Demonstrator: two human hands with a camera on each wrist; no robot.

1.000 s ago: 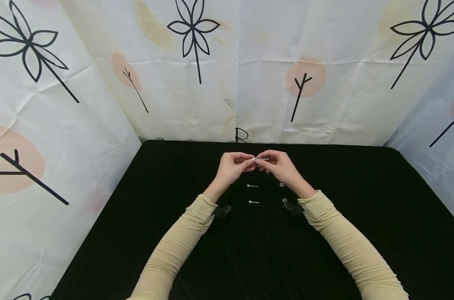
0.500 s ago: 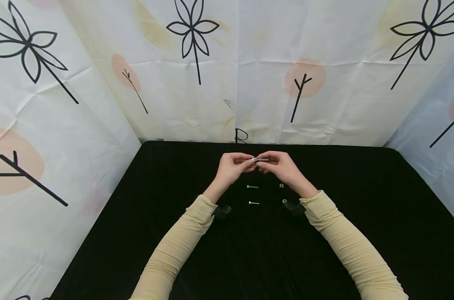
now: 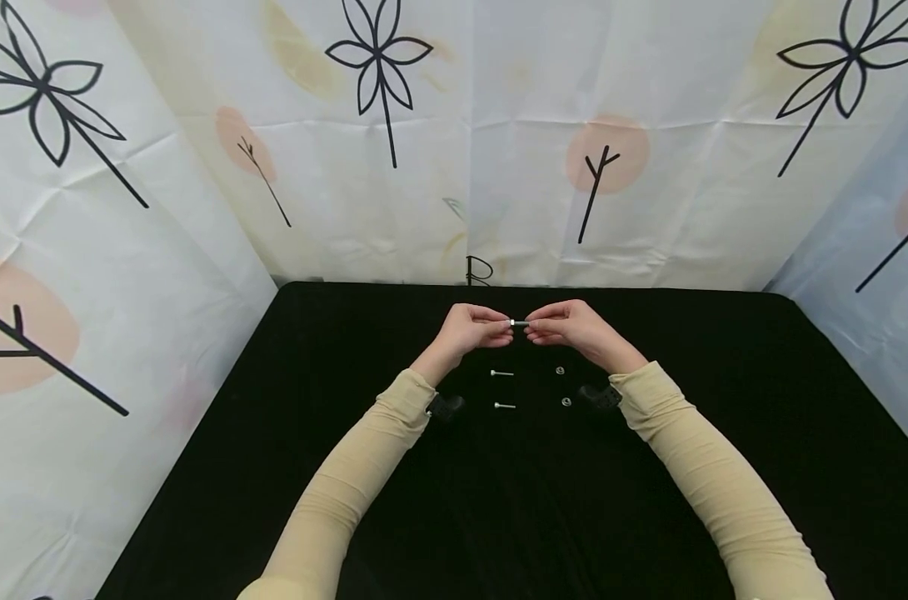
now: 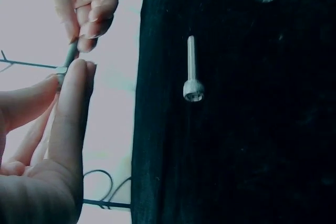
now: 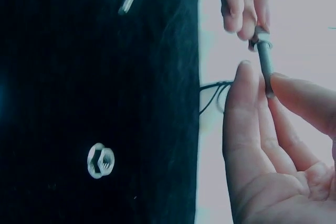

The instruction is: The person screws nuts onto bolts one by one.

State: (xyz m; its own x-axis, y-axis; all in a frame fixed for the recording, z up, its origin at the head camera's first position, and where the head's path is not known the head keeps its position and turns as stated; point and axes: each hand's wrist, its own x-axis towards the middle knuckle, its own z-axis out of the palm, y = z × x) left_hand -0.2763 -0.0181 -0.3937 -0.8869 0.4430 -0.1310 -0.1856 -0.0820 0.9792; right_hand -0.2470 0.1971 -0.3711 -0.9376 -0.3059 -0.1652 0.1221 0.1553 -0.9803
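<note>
Above the far part of the black-covered table, my left hand (image 3: 469, 330) pinches a silver bolt (image 3: 522, 322) at its head end. The bolt lies about level, its shank pointing right. A nut (image 5: 262, 37) sits on the shank close to the left fingertips, seen in the right wrist view; the bolt's head is hidden by the fingers. My right hand (image 3: 574, 325) holds the free tip of the shank between thumb and fingers. In the left wrist view the shank (image 4: 71, 53) bridges the gap between both hands.
Two socket-head bolts (image 3: 502, 373) (image 3: 505, 406) lie in a column on the black cloth (image 3: 514, 500). To their right are two sets of small hardware, a nut (image 5: 106, 162) with a ring-like part beside it in the nearer one. Patterned white curtains (image 3: 529, 208) enclose the table's back and sides.
My right fingers have slid from beside the bolt's head end out to the shank's tip, moving right. More of the shank shows between the hands. The left hand keeps its grip.
</note>
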